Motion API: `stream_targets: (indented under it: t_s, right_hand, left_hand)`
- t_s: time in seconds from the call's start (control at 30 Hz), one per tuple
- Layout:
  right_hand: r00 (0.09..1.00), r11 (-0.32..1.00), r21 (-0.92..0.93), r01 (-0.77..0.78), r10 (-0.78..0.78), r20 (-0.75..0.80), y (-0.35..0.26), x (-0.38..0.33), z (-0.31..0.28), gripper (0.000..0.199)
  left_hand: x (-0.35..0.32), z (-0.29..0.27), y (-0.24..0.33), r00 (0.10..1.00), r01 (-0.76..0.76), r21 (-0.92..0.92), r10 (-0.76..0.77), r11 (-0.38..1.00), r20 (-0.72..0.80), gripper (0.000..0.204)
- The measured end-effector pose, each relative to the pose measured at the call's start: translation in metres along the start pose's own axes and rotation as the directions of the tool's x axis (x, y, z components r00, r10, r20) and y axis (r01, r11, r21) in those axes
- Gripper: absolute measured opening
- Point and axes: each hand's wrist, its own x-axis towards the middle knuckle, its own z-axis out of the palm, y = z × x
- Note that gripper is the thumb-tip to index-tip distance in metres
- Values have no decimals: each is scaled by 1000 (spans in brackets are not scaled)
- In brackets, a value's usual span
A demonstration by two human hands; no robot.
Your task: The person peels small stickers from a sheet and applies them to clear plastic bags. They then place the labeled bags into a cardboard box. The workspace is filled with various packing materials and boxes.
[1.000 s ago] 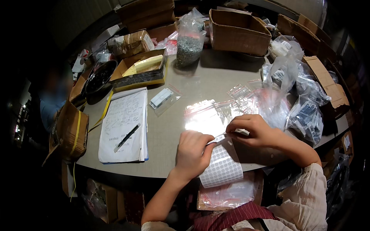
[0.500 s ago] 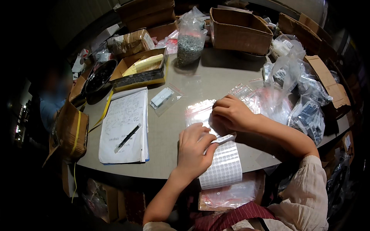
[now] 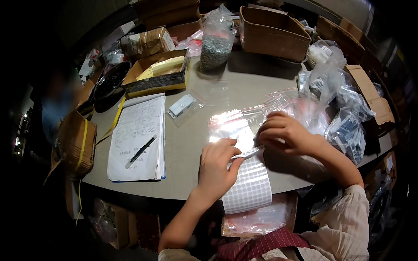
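My left hand (image 3: 219, 166) pinches the folded upper edge of a white sheet of small round stickers (image 3: 249, 185). The sheet hangs down over the table's near edge. Just right of it, my right hand (image 3: 287, 132) hovers with fingers curled together over clear zip bags (image 3: 228, 123); anything at its fingertips is too small to make out. The bags lie flat and overlapping, with red seal lines, beyond both hands. Farther left, a small clear bag with a white rectangular part (image 3: 182, 105) lies by itself.
At left lie a notebook (image 3: 130, 126) and a black pen (image 3: 141, 151). A bag of small metal pieces (image 3: 215, 50), an open cardboard box (image 3: 274, 35) and a shallow box (image 3: 159, 78) line the back. Bagged parts (image 3: 346, 135) crowd the right. A person (image 3: 58, 108) is at far left.
My right hand has moved right, away from the sticker sheet and my left hand. My left hand keeps its hold on the sheet's folded edge. The view has shifted slightly.
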Motion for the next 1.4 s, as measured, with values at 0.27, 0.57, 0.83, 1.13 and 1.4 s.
stream_targets:
  t_s: [0.27, 0.57, 0.83, 1.13, 1.4]
  right_hand:
    - [996, 995, 99, -23, 15, 84, -26, 16, 23, 31]
    - [992, 965, 237, -110, 90, 93, -25, 12, 18, 24]
    - [989, 959, 244, -141, 123, 87, -29, 13, 19, 19]
    - [981, 941, 277, -193, 192, 31, -33, 4, 20, 16]
    - [924, 942, 271, -199, 273, -269, -15, 20, 22, 15]
  left_hand:
    - [2, -3, 1, 999, -40, -19, 39, 999, -12, 15]
    - [1, -2, 4, 999, -34, 11, 34, 999, 3, 14]
    - [3, -4, 6, 995, -100, 53, 101, 994, 1, 16]
    - [3, -5, 11, 981, -193, 95, 194, 977, 1, 19]
    - [0, -2, 7, 989, -148, 92, 149, 985, -2, 19]
